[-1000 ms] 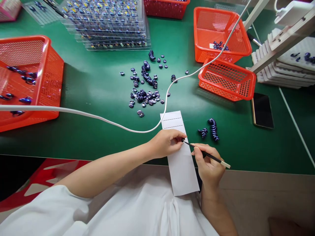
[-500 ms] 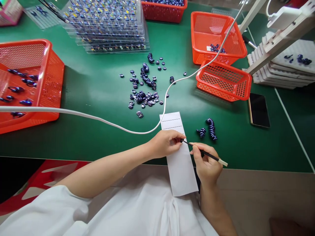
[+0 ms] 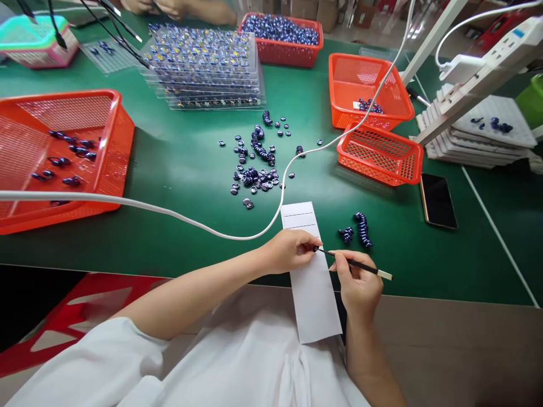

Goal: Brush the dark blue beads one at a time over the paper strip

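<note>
My left hand (image 3: pixel 292 249) pinches a small dark bead (image 3: pixel 315 249) between thumb and fingertips, above the paper strip. In my right hand (image 3: pixel 360 282) is a fine paintbrush (image 3: pixel 365 267) with a black handle and pale end, held like a pen. Its thin dark tip meets the bead; the exact contact is too small to tell. Beneath both hands lies a white paper strip (image 3: pixel 316 308) with ruled lines, reaching over the table edge. Right of the strip sit a short row of shiny dark-blue beads (image 3: pixel 363 229) and a small clump of beads (image 3: pixel 347 234).
Loose beads (image 3: pixel 257 178) lie mid-table, with a white cable (image 3: pixel 203 226) crossing in front. An orange basket (image 3: pixel 123 130) stands left, two more right, near a phone (image 3: pixel 439 200). Stacked clear trays (image 3: pixel 203 68) stand behind. Another person's hands (image 3: pixel 169 7) show at the top.
The view has tilted up slightly, so the table's things sit lower and another person's hands appear at the top. My hands keep nearly the same pose on the bead and brush.
</note>
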`<state>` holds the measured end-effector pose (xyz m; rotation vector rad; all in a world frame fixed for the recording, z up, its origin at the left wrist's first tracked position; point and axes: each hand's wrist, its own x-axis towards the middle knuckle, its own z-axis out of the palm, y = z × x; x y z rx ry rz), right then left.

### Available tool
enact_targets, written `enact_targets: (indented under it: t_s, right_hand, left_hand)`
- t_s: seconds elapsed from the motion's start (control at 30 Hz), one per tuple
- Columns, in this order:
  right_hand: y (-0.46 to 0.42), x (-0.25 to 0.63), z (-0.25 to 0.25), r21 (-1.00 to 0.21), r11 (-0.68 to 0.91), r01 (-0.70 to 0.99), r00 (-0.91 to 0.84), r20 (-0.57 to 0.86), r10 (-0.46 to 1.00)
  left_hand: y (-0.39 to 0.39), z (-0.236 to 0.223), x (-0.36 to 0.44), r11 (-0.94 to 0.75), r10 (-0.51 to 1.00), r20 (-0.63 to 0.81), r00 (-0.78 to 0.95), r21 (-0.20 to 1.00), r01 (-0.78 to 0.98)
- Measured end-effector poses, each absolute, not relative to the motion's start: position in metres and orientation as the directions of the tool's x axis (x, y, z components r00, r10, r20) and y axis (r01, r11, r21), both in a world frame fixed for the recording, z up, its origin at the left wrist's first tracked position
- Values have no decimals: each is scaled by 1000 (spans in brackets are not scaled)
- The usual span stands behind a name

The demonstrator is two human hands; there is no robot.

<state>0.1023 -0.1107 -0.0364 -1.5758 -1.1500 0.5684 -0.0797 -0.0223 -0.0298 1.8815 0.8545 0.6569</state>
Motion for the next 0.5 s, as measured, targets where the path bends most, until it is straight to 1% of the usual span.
enact_targets:
  t_s: [0.23,0.3,0.37,0.43,0.5]
  right_hand:
    - [-110,102,-35,-917,2,398,438,192,878]
    - [-111,102,-35,-915,24,402,462,225,858]
    - [-113,103,-34,-934,66,352,485,242,840]
    - [-115,105,-35,-954,111,279,506,244,827]
    - [-117,109,-36,-964,158,213,512,248,822]
  left_hand:
    - [-24,-29,-78,-311,780,64,623,903,297]
    - [-23,-27,-78,-312,779,67,623,904,292]
    - [-20,-23,-83,-338,796,98,598,891,303]
    - [-13,-17,-95,-391,836,153,528,840,376]
    - [-3,-11,-113,-429,883,215,416,729,533]
